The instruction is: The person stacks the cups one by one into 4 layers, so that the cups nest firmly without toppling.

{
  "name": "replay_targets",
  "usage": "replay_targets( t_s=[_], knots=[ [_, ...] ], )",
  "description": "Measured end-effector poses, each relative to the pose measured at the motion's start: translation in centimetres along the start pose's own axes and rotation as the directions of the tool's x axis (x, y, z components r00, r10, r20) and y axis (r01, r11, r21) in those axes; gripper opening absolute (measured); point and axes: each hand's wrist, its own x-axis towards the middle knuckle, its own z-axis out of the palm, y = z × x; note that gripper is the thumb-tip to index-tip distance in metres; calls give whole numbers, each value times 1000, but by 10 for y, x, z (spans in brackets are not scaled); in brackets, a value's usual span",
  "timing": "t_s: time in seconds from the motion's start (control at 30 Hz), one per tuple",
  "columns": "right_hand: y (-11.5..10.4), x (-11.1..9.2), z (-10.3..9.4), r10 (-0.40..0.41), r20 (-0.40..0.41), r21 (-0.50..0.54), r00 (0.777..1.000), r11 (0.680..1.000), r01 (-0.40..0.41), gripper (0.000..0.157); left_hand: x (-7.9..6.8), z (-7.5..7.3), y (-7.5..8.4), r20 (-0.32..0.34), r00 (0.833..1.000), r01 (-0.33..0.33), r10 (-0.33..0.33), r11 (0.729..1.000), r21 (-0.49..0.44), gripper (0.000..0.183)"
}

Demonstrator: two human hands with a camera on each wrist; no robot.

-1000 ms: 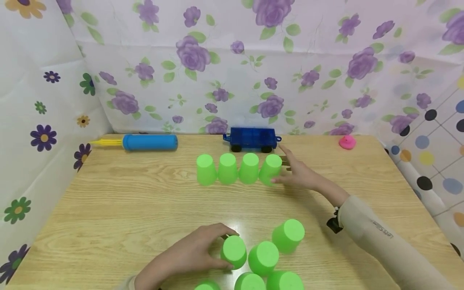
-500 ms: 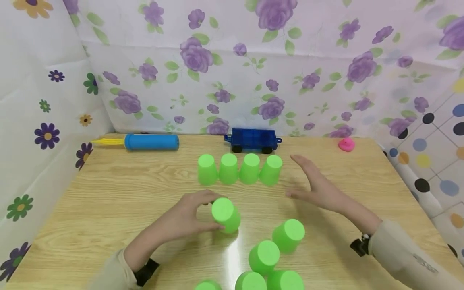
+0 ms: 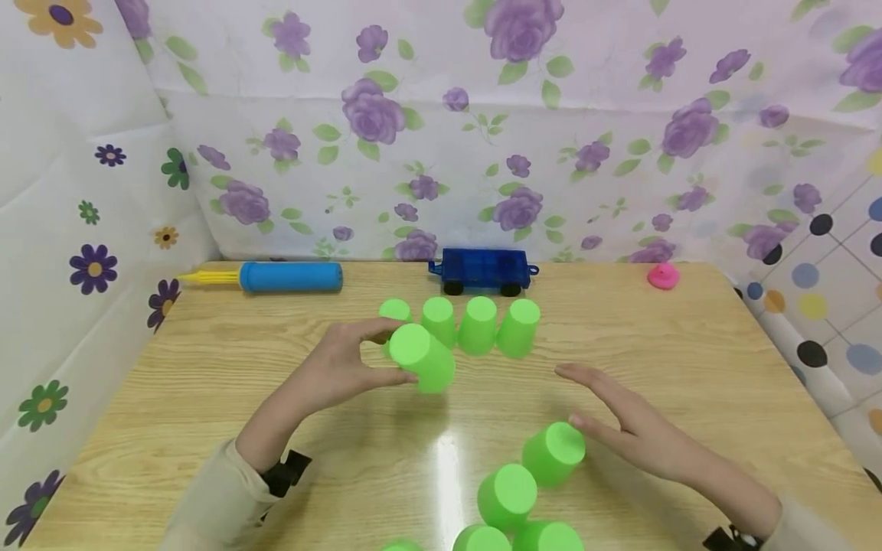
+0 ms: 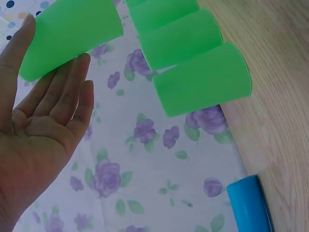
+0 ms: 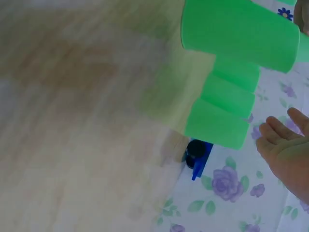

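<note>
My left hand (image 3: 338, 367) grips an upside-down green cup (image 3: 423, 360) between thumb and fingers, tilted and raised above the table. Behind it runs a side-by-side row of several upturned green cups (image 3: 477, 327); the held cup partly covers the leftmost. In the left wrist view the held cup (image 4: 72, 36) is apart from the row. My right hand (image 3: 641, 428) hovers with extended fingers and holds nothing. Its thumb is closest to a green cup (image 3: 553, 455) in a loose front group, where another cup (image 3: 507, 496) stands and several are cut off by the bottom edge.
Along the back of the wooden table (image 3: 276, 428) lie a blue hand pump (image 3: 292, 277) with a yellow nozzle, a dark blue toy wagon (image 3: 485, 269) and a pink toy duck (image 3: 664, 276). Flowered cloth (image 3: 303, 168) hangs behind and at the left side.
My left hand has lifted a cup from the front group and carried it back toward the row. My right hand has left the row's right end and drawn back toward the front group.
</note>
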Motion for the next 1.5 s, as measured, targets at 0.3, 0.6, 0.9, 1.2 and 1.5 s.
replay_targets(
  t_s=[0.3, 0.6, 0.9, 1.2, 1.5],
  knots=[
    [-3, -19, 18, -77, -49, 60, 996, 995, 80, 65, 18, -7, -9, -207, 977, 58, -51, 998, 30, 56],
    [6, -23, 30, -115, -1, 161, 993, 980, 114, 60, 49, 4, -20, -299, 954, 25, 1, 996, 83, 58],
    [6, -24, 31, -190, 48, 100, 981, 978, 184, 61, 61, 6, -30, -234, 972, 20, 0, 996, 84, 58],
    [6, -22, 31, -191, 87, 113, 978, 977, 181, 60, 63, 6, -35, -213, 975, 72, -57, 995, 67, 62],
    [4, -17, 33, -181, 66, 114, 981, 978, 173, 59, 63, 4, -36, -158, 977, 143, -145, 989, -22, 68]
  ],
)
